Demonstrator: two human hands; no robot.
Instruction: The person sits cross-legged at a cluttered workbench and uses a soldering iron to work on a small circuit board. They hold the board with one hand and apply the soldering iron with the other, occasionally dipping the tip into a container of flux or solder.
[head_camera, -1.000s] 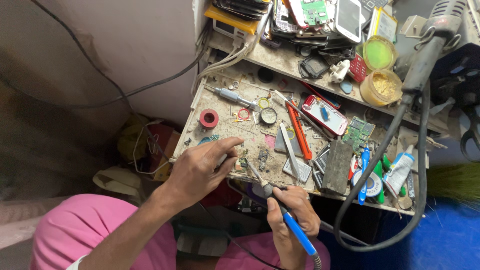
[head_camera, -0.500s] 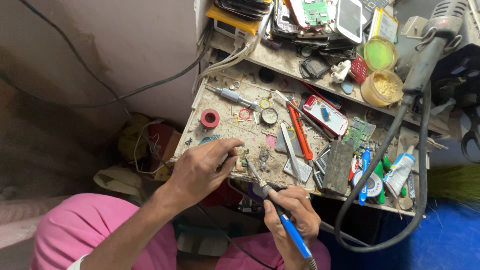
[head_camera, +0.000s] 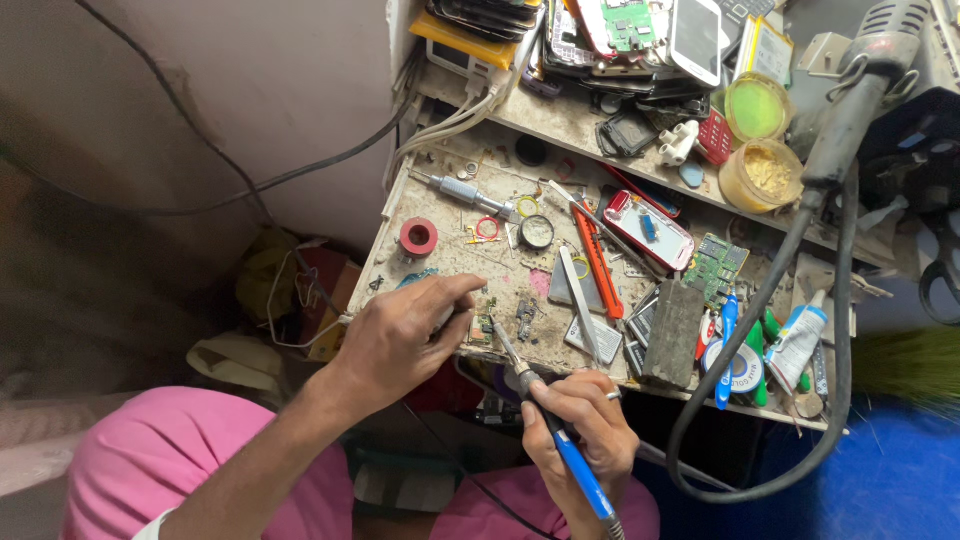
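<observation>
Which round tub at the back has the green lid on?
The left tub, capped with a bright green lid. The round tub beside it is open, showing yellowish paste inside.

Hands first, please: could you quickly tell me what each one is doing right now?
Left hand: closed, pinching a small circuit board on the workbench.
Right hand: closed around a blue-handled soldering iron.

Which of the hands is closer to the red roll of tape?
Left. The left hand rests on the bench just below the red tape roll; the right hand, holding the blue soldering iron, sits farther off.
</observation>
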